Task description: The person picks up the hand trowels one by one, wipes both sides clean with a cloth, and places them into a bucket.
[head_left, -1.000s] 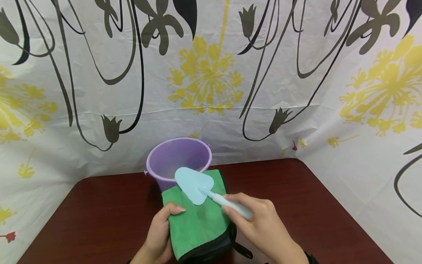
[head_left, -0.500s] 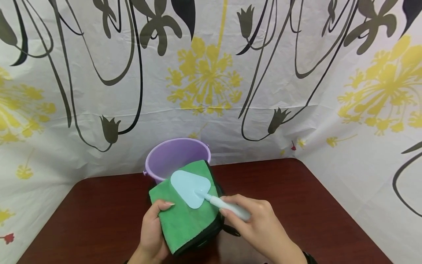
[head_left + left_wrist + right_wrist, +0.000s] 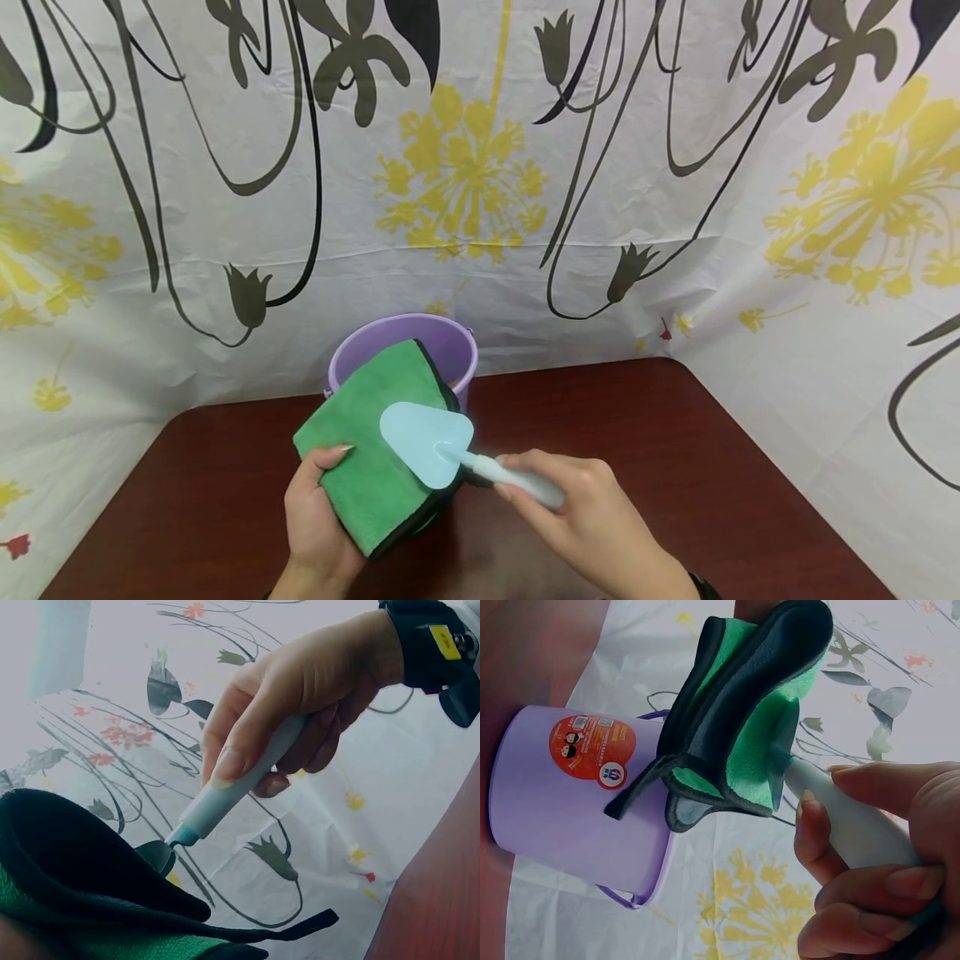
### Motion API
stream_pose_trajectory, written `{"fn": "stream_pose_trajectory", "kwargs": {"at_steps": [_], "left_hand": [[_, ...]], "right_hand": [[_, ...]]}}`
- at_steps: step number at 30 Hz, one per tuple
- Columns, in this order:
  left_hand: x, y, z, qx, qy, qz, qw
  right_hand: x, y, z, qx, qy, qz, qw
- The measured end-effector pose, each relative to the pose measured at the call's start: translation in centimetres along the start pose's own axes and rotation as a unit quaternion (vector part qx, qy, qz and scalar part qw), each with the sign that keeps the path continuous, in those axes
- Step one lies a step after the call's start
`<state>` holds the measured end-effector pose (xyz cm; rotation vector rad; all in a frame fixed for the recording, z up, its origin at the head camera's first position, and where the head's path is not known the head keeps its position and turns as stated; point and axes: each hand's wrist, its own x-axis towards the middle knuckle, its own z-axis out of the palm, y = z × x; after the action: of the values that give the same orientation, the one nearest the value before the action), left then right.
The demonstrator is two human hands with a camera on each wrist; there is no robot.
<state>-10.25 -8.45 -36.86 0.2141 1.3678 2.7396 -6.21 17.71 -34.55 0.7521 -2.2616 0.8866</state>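
Note:
A folded green cloth with black edging [image 3: 375, 454] lies in my left hand [image 3: 318, 508], thumb on top and the other fingers hidden beneath. My right hand [image 3: 577, 508] grips the pale handle of a small light-blue trowel [image 3: 423, 437]. The trowel's blade rests flat against the green face of the cloth. In the right wrist view the folds of the cloth [image 3: 742, 712] and its black loop show, with the blade [image 3: 784, 750] touching the outer layer. The left wrist view shows my right fingers curled round the handle [image 3: 240, 787].
A purple bucket [image 3: 442, 333] stands at the table's back edge, partly behind the cloth. Its side carries a round red sticker [image 3: 592, 750]. The dark red-brown table [image 3: 637, 442] has a floral white curtain [image 3: 480, 292] behind and beside it.
My left hand has moved left and turned the cloth counterclockwise, covering more of the bucket. The trowel blade has slid slightly down and left, now nearer the cloth's right edge.

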Motion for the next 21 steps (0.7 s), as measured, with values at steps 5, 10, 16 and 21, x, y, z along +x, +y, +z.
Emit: {"fn": "stream_pose_trajectory", "kwargs": {"at_steps": [5, 10, 16, 21], "left_hand": [[-0.1, 0.2, -0.2, -0.005, -0.006, 0.014, 0.9999], [-0.3, -0.2, 0.4, 0.015, -0.010, 0.014, 0.9997], [-0.6, -0.8, 1.0, 0.017, -0.027, 0.015, 0.9994], [-0.9, -1.5, 1.4, 0.027, -0.071, -0.012, 0.9971]], "right_hand": [[0.0, 0.1, 0.4, 0.000, 0.022, -0.030, 0.999], [-0.1, 0.2, 0.9, 0.004, 0.039, -0.051, 0.998], [-0.1, 0.3, 1.3, 0.017, 0.053, -0.066, 0.996], [0.1, 0.1, 1.5, 0.020, 0.053, -0.063, 0.996]]}}
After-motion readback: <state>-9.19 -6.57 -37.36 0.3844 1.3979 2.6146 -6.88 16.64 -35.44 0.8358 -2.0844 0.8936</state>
